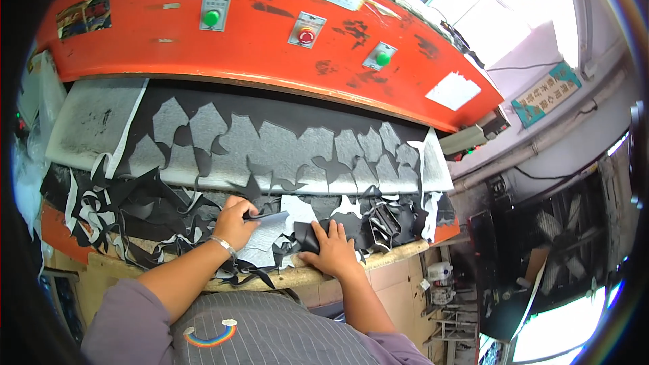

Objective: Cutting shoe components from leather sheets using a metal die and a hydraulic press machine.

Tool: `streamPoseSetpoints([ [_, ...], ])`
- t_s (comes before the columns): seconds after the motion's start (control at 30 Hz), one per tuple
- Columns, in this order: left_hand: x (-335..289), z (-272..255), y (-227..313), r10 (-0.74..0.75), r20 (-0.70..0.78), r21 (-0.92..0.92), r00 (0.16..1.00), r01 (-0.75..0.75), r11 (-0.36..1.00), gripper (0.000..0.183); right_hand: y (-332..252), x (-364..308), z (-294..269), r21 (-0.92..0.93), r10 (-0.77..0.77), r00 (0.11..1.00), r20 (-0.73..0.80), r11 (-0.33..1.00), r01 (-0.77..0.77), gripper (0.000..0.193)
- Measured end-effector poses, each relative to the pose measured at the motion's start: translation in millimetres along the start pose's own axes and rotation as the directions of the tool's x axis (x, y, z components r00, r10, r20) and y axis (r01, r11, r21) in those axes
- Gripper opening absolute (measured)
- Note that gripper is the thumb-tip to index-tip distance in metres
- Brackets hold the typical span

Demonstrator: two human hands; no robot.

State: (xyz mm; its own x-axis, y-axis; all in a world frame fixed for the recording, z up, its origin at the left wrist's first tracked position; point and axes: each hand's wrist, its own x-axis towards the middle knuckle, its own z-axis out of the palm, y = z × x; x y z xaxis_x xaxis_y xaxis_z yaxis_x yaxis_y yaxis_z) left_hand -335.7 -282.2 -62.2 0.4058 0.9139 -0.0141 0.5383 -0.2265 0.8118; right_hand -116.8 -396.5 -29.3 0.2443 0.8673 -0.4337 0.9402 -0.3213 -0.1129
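My left hand (235, 224) is closed round the edge of a dark cut piece of sheet material (272, 219), with thumb and fingers pinching its left end. Pale grey cut pieces (262, 246) lie under and beside it. My right hand (332, 250) lies with fingers spread on black cut pieces (307, 238) near the front edge of the bed. Beyond both hands a black sheet carries a row of grey shapes (278, 147) with dark gaps between them. What is under my right palm is hidden.
An orange machine beam (263, 40) spans the far side, with two green buttons (211, 18) and a red button (306, 36). Tangled black and white scraps (145, 209) cover the left of the ledge; more dark scraps (399, 223) lie right. A fan (562, 236) stands far right.
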Motion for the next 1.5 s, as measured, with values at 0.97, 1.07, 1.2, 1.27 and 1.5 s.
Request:
streamPoseSetpoints([
  [0.97, -9, -72, -43, 0.038, 0.288, 0.429, 0.957, -0.165, 0.888, 0.039, 23, 10, -16, 0.976, -0.053, 0.998, -0.034, 0.215, 0.044, 0.042],
  [1.07, -11, -58, -17, -0.121, 0.371, 0.459, 0.921, -0.068, 0.886, 0.043, 21, 44, 0, 0.776, 0.011, 0.997, -0.07, 0.628, 0.048, 0.041],
  [1.2, -20, -46, -22, -0.048, 0.277, 0.49, 0.96, -0.098, 0.866, 0.039, 12, 54, 7, 0.503, -0.076, 0.967, -0.242, 0.843, 0.192, 0.031],
  [1.27, -31, -47, -13, -0.065, 0.2, 0.469, 0.978, -0.038, 0.882, 0.037, 8, 41, 2, 0.477, -0.106, 0.936, -0.336, 0.838, 0.266, 0.028],
  [1.5, -70, -34, -5, 0.189, -0.186, 0.398, 0.964, -0.103, 0.912, 0.024, 25, 69, 8, 0.506, -0.137, 0.969, -0.204, 0.833, 0.224, 0.044],
])
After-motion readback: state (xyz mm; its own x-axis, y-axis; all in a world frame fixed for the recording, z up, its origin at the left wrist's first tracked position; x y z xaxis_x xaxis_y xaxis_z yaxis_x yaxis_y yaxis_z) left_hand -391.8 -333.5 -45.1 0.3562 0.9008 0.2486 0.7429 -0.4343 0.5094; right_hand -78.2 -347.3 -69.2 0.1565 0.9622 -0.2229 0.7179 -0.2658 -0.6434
